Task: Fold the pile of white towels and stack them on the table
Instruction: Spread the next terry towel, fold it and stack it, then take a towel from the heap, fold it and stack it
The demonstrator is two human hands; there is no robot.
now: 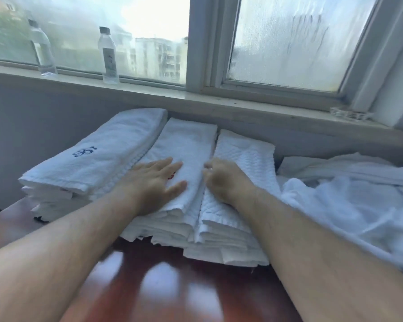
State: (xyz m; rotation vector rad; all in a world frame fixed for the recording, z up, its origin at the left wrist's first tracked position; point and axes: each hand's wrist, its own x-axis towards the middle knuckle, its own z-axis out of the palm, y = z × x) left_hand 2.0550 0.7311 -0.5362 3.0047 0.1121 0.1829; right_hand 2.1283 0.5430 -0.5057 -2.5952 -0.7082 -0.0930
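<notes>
**Currently: three stacks built, loose pile remaining**

Largest item first: dark red glossy worktop [154,275], carrying all the linen, set under a window sill [149,94].

Next, unfolded pile of white towels [349,201]: crumpled at the right side of the worktop, just beside the stacks. Judged as work outstanding.

Then three folded stacks, side by side, edges touching:
- Left stack [91,159]: blue emblem on top towel.
- Middle stack [186,154]: small red mark partly hidden under the fingers.
- Right stack [244,156]: quilted texture, several layers visible at the near edge.

Progress estimate: well advanced but not complete; remaining count inside the loose pile cannot be told.

Hands:
- Left hand [154,180]: flat, fingers straight and spread, pressing on top of the middle stack. Grasping nothing.
- Right hand [221,180]: fingers curled, at the seam between middle and right stacks. Fingertips hidden; whether fabric is pinched cannot be told.

Smallest: two clear bottles [108,56] upright on the sill, well apart from the towels.
</notes>
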